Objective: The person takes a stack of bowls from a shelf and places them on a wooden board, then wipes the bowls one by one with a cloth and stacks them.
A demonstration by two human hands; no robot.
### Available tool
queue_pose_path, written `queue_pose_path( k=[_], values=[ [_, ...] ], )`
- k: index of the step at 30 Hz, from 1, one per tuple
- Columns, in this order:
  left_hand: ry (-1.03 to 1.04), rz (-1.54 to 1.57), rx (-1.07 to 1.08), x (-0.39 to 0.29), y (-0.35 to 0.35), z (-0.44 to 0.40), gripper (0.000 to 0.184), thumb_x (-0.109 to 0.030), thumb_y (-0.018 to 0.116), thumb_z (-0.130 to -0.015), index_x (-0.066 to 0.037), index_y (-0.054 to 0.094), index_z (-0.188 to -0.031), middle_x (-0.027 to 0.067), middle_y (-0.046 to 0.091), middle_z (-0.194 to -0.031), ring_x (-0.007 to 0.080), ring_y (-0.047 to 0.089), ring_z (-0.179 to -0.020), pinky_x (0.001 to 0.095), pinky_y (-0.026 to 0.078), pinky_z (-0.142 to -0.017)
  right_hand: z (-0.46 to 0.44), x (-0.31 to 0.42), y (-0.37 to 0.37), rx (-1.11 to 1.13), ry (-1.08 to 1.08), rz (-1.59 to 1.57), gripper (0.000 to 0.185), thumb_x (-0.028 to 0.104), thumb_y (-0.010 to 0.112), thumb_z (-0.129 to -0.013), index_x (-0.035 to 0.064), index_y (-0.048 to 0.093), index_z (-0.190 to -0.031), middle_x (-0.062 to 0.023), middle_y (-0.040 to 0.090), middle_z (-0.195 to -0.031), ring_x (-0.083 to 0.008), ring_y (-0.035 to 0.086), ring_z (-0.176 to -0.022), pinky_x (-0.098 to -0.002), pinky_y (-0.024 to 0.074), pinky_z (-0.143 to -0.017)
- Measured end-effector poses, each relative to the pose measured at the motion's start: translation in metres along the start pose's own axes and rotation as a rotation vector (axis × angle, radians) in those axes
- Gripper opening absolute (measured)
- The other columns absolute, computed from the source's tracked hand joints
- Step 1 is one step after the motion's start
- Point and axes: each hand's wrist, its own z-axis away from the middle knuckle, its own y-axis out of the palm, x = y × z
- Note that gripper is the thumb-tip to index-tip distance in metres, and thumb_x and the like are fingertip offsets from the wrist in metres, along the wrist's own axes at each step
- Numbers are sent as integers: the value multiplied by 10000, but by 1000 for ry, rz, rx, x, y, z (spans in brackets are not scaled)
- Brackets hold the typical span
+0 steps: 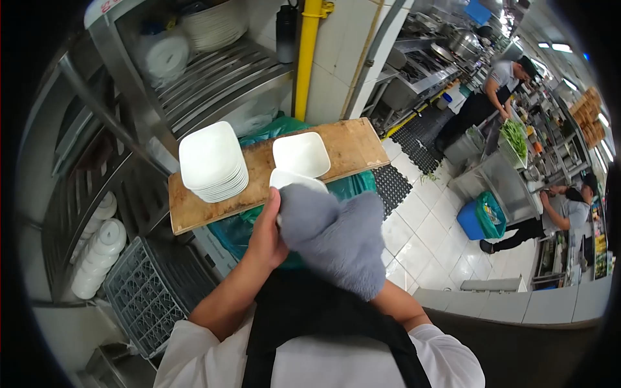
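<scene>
My left hand (266,231) grips a white square bowl (292,178) by its side, thumb up along the rim. A fluffy grey cloth (336,236) is draped over my right hand and pressed to the bowl; the fingers of that hand are hidden beneath it. Just beyond the held bowl, another white square bowl (301,154) sits on a wooden board (359,145). Toward the board's left end stands a tall stack of white square dishes (212,158). Green plastic (356,185) shows under the board.
Metal shelving (220,84) at the left holds stacked plates (217,26). Below it are white crockery (103,252) and a grey dish rack (145,291). A yellow pipe (306,64) runs up the wall. Two co-workers (498,90) stand at the right, near a blue bin (474,220).
</scene>
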Motion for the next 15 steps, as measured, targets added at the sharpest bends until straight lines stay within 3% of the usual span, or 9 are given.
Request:
queue_pose_path(
  k=[2,3,5,10,15],
  values=[
    [-55,37,8,-5,-2,-1,576,-456,435,-1005,-10,429,-1369,135,538,-1328,237,527,-1219,405,407,-1047,4,-12,17,-1,-154,70,230,193,636,-777,105,642,-989,-82,633,-932,-263,643,-848,-396,418,-584],
    [-63,10,7,-6,-9,-2,557,-435,435,-1007,-12,429,-1371,135,534,-1334,237,527,-1219,406,406,-1047,1,-19,17,20,-327,175,249,205,638,-778,100,640,-1004,-84,630,-958,-264,640,-866,-396,428,-607],
    [-53,5,-6,-5,-17,-1,529,-398,435,-1011,-16,425,-1377,133,532,-1338,241,529,-1217,405,404,-1047,-5,-26,6,-3,-457,168,273,188,638,-770,93,633,-1026,-99,613,-996,-280,617,-897,-406,436,-661],
    [24,43,0,-4,-11,2,525,-372,437,-1014,-21,400,-1403,127,523,-1349,248,524,-1219,398,397,-1050,-26,-32,-21,-212,-317,63,291,190,620,-770,79,624,-1039,-114,605,-1015,-301,604,-928,-416,444,-711],
    [21,-88,40,2,-9,-2,562,-398,439,-1010,5,399,-1400,153,509,-1373,283,496,-1260,423,382,-1073,-38,-14,7,-153,-406,54,310,192,601,-770,65,615,-1052,-130,598,-1033,-323,592,-958,-426,452,-761]
  ],
)
